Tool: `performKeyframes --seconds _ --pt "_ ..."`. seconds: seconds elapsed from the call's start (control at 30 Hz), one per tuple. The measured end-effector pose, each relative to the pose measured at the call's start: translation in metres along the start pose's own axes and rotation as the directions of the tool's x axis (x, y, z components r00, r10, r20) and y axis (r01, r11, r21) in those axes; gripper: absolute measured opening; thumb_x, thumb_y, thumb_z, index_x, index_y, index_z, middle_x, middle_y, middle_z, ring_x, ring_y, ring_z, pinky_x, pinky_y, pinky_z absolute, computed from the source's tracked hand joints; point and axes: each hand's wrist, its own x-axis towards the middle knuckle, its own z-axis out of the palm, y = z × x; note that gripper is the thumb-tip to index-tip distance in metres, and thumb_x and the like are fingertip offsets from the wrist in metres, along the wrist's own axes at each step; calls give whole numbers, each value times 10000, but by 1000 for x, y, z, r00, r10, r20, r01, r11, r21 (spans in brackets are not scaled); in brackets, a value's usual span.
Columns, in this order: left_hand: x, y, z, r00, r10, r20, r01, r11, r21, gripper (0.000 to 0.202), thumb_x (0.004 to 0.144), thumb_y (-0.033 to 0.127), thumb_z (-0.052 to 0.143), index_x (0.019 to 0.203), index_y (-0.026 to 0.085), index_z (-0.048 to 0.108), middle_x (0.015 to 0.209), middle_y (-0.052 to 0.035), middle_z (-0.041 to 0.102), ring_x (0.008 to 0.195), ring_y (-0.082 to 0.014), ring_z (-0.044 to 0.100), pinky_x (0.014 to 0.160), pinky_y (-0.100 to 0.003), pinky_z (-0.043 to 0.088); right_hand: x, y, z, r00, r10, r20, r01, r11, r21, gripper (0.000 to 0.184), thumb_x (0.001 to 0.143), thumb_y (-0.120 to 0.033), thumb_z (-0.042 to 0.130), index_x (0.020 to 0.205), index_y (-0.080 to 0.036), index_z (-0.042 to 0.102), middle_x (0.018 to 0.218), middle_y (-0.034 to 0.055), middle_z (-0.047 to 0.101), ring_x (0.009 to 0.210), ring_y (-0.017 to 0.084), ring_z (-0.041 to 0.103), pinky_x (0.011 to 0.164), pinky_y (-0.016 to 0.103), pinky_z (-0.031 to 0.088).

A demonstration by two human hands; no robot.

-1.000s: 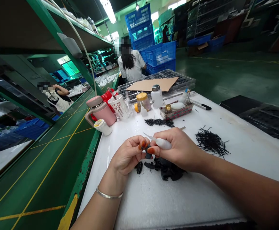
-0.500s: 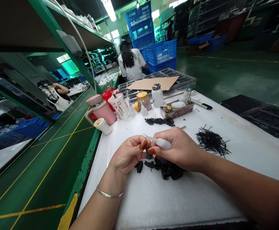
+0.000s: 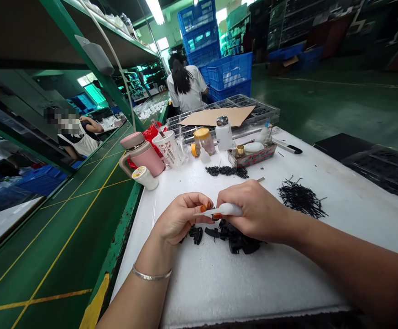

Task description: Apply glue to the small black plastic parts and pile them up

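Note:
My left hand (image 3: 180,218) is closed in a pinch over a small black part that its fingers almost hide. My right hand (image 3: 253,211) is closed around a small white squeeze bottle (image 3: 228,209), whose thin nozzle points left and lies against the left fingertips. Both hands hover just above a heap of small black plastic parts (image 3: 235,237) on the white table (image 3: 240,283). A few loose black parts (image 3: 196,234) lie under the left hand.
A pile of thin black pins (image 3: 300,198) lies to the right, small black bits (image 3: 227,171) behind the hands. Farther back stand a pink mug (image 3: 140,153), a printed cup (image 3: 167,147), jars, a white bottle (image 3: 223,133) and a small tray (image 3: 252,157). Two other people work beyond.
The bottle's nozzle has tipped down from pointing up-left to lie level against my left fingertips. The black part has sunk deeper into the left fingers. The view shifted slightly.

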Motion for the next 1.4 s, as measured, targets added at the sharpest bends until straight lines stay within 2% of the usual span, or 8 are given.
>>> performKeyframes --seconds 0.27,0.43,0.57,0.8,1.03,1.2,1.27,1.4 --pt "0 1 4 991 27 -130 -11 993 116 167 629 145 789 734 125 661 762 -18 635 684 -120 623 660 -234 535 1 1 4 997 72 20 -72 997 -37 90 697 -112 570 613 -140 584 557 0 569 513 90 456 520 233 248" --pt "1 2 6 984 55 -167 -36 993 114 196 643 233 796 756 122 682 726 -28 643 673 -136 631 646 -247 532 3 -2 5 985 174 1 -174 985 5 195 731 -147 591 555 -142 509 513 -21 502 488 72 391 509 226 235" --pt "0 1 5 986 51 -157 -28 989 148 163 635 177 790 730 125 668 731 -21 637 680 -135 624 639 -243 531 4 -4 5 991 135 -5 -135 990 -41 148 723 -122 582 582 -139 541 536 -13 524 507 78 405 523 237 230" --pt "-1 0 2 982 161 -102 -138 969 205 185 691 272 774 733 128 666 745 -34 641 699 -145 620 680 -271 532 4 -6 4 939 337 74 -344 898 273 161 725 -138 557 564 -144 555 508 -24 511 496 83 422 468 218 250" --pt "1 -1 2 976 191 -101 -163 957 239 184 722 283 748 779 127 668 780 -41 632 741 -152 623 683 -263 530 4 -3 8 966 255 -35 -248 959 140 188 732 -149 595 550 -139 549 495 -29 498 485 75 388 486 232 243" --pt "0 4 2 927 295 -232 -234 938 256 230 686 247 769 865 172 644 780 2 590 719 -112 583 649 -234 543 8 6 -1 920 374 113 -391 867 310 178 761 -264 626 632 -140 623 563 2 595 526 104 502 490 219 339" --pt "-2 10 -2 887 349 -303 -272 924 268 259 687 268 762 902 194 638 776 17 576 711 -104 566 637 -230 546 9 11 -8 886 381 264 -457 812 363 186 752 -292 642 639 -145 624 555 7 607 510 109 516 479 218 365" --pt "-8 24 -18 811 417 -410 -316 902 294 267 654 298 774 855 191 635 773 25 569 701 -99 555 623 -222 537 6 19 -17 769 246 590 -512 789 339 191 729 -287 666 607 -147 618 549 26 621 483 118 527 443 218 377"
